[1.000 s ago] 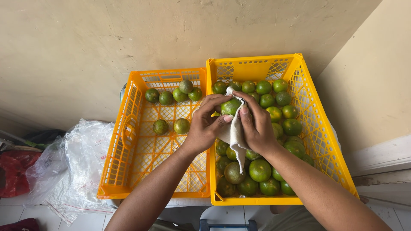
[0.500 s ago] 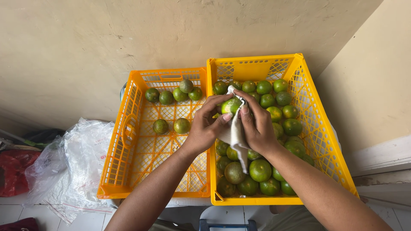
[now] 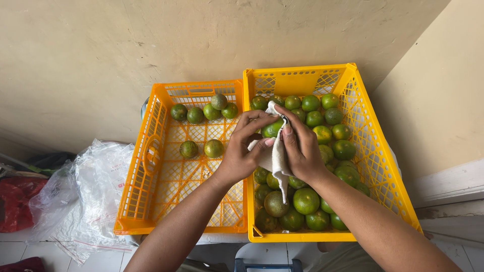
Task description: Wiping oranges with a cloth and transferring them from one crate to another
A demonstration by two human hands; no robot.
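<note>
My left hand (image 3: 241, 150) and my right hand (image 3: 301, 148) meet above the inner edge of the right yellow crate (image 3: 387, 166). Together they hold one green citrus fruit (image 3: 272, 129) wrapped in a white cloth (image 3: 276, 160). The left fingers curl over the fruit's top; the right hand presses the cloth against it, and the cloth's tail hangs down. Several green fruits (image 3: 306, 200) fill the right crate. The left yellow crate (image 3: 146, 166) holds several fruits (image 3: 195, 115) at its far end and two (image 3: 214, 148) near the middle.
A crumpled clear plastic bag (image 3: 93, 186) lies left of the crates, with a red bag (image 3: 15, 204) beyond it. A beige wall (image 3: 151, 40) rises behind the crates, and a second wall (image 3: 443, 100) closes the right side. White floor tiles (image 3: 30, 252) show at the bottom left.
My left fingers have slid further over the top of the fruit, covering more of it. The fruit has turned slightly in the cloth. Crates and other fruits have not moved.
</note>
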